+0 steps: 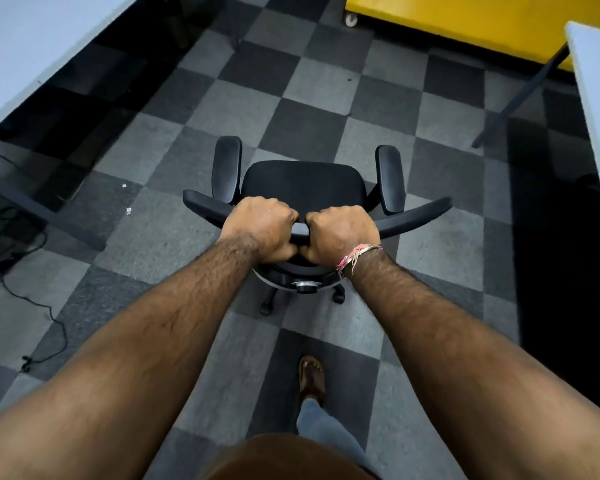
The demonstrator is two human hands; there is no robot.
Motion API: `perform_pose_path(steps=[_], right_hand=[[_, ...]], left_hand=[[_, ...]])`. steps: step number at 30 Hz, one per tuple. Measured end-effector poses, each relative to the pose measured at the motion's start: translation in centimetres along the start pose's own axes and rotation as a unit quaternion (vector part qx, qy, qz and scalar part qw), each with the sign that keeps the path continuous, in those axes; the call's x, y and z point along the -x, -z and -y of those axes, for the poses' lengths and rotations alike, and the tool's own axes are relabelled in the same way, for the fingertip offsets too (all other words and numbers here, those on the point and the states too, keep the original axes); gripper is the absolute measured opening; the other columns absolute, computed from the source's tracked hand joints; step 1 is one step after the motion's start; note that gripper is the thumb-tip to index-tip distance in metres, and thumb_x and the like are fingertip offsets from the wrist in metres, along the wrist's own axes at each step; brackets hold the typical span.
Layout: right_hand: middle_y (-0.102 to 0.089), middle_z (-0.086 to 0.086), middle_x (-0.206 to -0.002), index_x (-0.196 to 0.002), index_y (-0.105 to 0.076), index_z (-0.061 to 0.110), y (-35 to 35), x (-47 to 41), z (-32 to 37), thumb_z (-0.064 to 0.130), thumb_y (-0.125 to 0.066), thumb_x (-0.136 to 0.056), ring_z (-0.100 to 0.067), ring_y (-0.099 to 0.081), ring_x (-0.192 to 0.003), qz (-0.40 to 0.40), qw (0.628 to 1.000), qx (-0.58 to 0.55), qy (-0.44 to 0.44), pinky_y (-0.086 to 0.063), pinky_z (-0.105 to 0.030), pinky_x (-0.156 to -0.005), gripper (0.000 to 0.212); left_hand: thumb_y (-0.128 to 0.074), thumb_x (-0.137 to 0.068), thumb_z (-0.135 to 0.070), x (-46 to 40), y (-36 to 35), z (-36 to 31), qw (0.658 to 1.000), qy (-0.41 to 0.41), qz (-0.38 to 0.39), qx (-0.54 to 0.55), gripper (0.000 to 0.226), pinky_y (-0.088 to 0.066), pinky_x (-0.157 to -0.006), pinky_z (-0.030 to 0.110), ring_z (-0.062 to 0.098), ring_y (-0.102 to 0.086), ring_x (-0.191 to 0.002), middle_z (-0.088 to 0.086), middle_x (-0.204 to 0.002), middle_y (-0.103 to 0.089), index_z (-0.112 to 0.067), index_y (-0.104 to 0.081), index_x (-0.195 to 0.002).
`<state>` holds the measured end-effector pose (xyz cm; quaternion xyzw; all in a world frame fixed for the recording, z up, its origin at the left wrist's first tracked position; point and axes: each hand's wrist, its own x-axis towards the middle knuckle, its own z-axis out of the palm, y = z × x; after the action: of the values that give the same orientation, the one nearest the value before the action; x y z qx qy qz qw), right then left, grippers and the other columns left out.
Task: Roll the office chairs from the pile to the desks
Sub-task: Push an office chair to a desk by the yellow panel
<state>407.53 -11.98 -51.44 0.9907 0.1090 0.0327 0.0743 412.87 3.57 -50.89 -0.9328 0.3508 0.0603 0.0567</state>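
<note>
Office chair point(305, 188) stands on the checkered carpet in the aisle between two benches, seat facing away from the person. Left hand point(260, 228) and right hand point(340, 233) sit side by side, fingers curled tight around the backrest's top rail point(413, 218). Left bench point(32, 46) and right bench point(596, 98) flank the aisle, about equally near; judged next: push straight ahead, then swing toward one.

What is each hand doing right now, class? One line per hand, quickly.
Left hand: closed, fingers curled round the top of the chair backrest.
Right hand: closed, gripping the same backrest top, right beside the left.
</note>
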Motion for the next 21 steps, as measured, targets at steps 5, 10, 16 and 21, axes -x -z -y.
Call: perform_pose_path(steps=[5,10,16,21], right_hand=[[-0.064,0.002,-0.062,-0.070,-0.063,0.020,-1.6,-5.7,-6.2,0.053,-0.068,-0.070,-0.024,-0.062,-0.054,-0.016,1.000,-0.007,0.021,-0.032,-0.027,-0.050,0.033],[-0.059,0.002,-0.054,-0.061,-0.059,0.019,-3.0,-11.2,-11.2,0.050,-0.073,-0.063,-0.024,-0.058,-0.046,-0.028,0.999,-0.021,0.028,-0.032,-0.025,-0.045,0.034],[-0.060,0.004,-0.058,-0.065,-0.059,0.022,-4.5,-20.3,-17.7,0.054,-0.069,-0.064,-0.021,-0.058,-0.050,-0.024,0.999,0.021,0.042,-0.028,-0.025,-0.047,0.033],[-0.064,0.004,-0.069,-0.076,-0.061,0.023,-4.9,-28.6,-22.0,0.053,-0.061,-0.073,-0.022,-0.062,-0.063,0.008,0.999,0.032,0.040,-0.031,-0.029,-0.052,0.031]], left_hand=[[-0.061,-0.081,-0.055,-7.6,1.0,0.5,0.999,0.031,0.013,0.010,0.025,-0.054,-0.067,0.036,0.018,-0.057,-0.070,-0.011,-0.079,-0.057,-0.032,-0.052,-0.081],[-0.058,-0.082,-0.059,-14.5,1.7,1.9,0.999,0.040,0.004,0.008,0.028,-0.056,-0.068,0.036,0.018,-0.064,-0.073,-0.011,-0.081,-0.061,-0.031,-0.055,-0.082],[-0.058,-0.083,-0.057,-24.8,3.2,5.3,0.999,0.033,0.000,0.016,0.029,-0.057,-0.068,0.037,0.017,-0.061,-0.069,-0.011,-0.076,-0.054,-0.030,-0.048,-0.078],[-0.057,-0.084,-0.059,-33.3,4.0,9.5,1.000,0.022,-0.015,0.006,0.030,-0.051,-0.061,0.033,0.016,-0.055,-0.065,-0.011,-0.075,-0.055,-0.030,-0.052,-0.079]])
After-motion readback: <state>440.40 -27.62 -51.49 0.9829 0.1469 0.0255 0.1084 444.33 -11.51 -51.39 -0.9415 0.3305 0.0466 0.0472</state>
